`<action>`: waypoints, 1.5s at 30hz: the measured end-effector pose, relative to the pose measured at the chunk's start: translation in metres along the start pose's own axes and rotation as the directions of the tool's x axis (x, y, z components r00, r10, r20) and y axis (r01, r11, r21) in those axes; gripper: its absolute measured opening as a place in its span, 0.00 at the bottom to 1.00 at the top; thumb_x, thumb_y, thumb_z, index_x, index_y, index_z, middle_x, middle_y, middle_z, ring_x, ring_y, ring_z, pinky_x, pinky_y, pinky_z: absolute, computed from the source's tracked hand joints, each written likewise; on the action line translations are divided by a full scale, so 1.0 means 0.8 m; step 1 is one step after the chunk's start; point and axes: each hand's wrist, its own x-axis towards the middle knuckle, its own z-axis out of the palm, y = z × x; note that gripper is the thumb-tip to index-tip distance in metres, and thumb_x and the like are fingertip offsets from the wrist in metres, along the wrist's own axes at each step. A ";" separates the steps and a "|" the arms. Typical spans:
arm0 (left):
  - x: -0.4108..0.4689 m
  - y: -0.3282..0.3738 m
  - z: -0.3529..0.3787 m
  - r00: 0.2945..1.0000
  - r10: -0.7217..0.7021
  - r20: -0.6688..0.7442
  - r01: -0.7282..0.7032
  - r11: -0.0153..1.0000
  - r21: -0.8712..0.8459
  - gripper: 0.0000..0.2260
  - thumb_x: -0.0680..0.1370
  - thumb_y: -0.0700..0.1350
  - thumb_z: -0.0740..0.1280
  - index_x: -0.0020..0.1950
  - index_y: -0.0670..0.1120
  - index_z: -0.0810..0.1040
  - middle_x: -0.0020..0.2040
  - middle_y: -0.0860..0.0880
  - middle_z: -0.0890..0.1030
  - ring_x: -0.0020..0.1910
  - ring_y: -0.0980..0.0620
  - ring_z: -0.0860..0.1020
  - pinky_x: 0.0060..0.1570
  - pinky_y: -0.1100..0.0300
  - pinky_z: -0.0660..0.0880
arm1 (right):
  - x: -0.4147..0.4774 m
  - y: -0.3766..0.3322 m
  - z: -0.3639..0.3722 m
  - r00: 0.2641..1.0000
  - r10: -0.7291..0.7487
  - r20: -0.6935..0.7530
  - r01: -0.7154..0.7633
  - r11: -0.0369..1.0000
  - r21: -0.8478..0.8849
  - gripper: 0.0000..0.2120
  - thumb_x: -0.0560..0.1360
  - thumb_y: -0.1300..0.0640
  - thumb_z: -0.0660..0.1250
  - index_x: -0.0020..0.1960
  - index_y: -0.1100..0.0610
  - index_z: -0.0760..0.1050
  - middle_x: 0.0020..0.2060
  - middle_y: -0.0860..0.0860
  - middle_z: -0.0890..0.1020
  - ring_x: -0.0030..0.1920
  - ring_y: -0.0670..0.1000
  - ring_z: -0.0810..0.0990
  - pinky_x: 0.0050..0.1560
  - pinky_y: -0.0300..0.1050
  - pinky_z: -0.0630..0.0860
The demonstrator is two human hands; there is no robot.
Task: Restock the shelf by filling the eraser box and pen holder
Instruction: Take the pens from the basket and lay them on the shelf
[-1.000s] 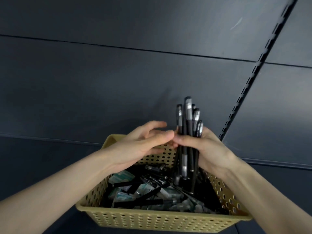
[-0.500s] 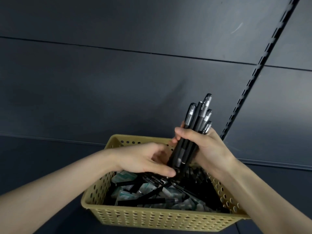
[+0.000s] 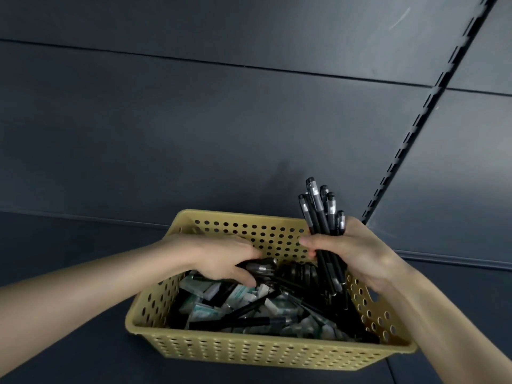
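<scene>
holding pen bundle (image 3: 318,214) upright in right hand (image 3: 357,256) over right side of basket (image 3: 271,351), curling left hand (image 3: 221,259) round a few loose pens (image 3: 260,268) atop the erasers (image 3: 213,291); likely light, stiff, slick barrels, so grip mid-barrel and squeeze evenly to stop slippage.

I get a single view, from the camera worn on the person's head. It faces forward and down, close over the yellow basket (image 3: 271,353), with the left hand (image 3: 221,259) and right hand (image 3: 352,253) low in centre frame. The wide lens slants the dark back panel (image 3: 194,134) and slotted upright (image 3: 417,126).
</scene>
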 end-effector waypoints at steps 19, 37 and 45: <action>0.002 0.014 0.000 0.989 -0.034 -0.146 0.014 0.991 -0.133 0.13 0.81 0.51 0.60 0.57 0.41 0.72 0.43 0.49 0.73 0.41 0.49 0.74 0.37 0.65 0.69 | -0.006 -0.001 -0.001 0.991 -0.123 -0.059 0.125 0.992 0.035 0.06 0.69 0.62 0.72 0.35 0.60 0.77 0.27 0.55 0.77 0.32 0.53 0.77 0.40 0.45 0.77; -0.042 0.016 -0.021 0.889 0.035 -0.456 -0.267 0.849 -0.455 0.14 0.76 0.59 0.60 0.57 0.55 0.72 0.34 0.53 0.77 0.36 0.52 0.78 0.42 0.53 0.76 | -0.009 -0.023 0.013 0.900 -0.279 -0.336 0.361 0.908 0.214 0.02 0.70 0.63 0.72 0.40 0.61 0.80 0.34 0.54 0.84 0.33 0.48 0.80 0.35 0.39 0.76; -0.027 0.032 -0.025 0.861 0.148 -0.487 -0.418 0.751 -0.512 0.06 0.81 0.45 0.58 0.56 0.48 0.72 0.45 0.48 0.79 0.46 0.59 0.78 0.51 0.64 0.72 | -0.003 -0.028 0.015 0.869 -0.334 -0.366 0.423 0.885 0.197 0.08 0.70 0.66 0.71 0.46 0.69 0.78 0.36 0.54 0.84 0.35 0.49 0.83 0.36 0.36 0.76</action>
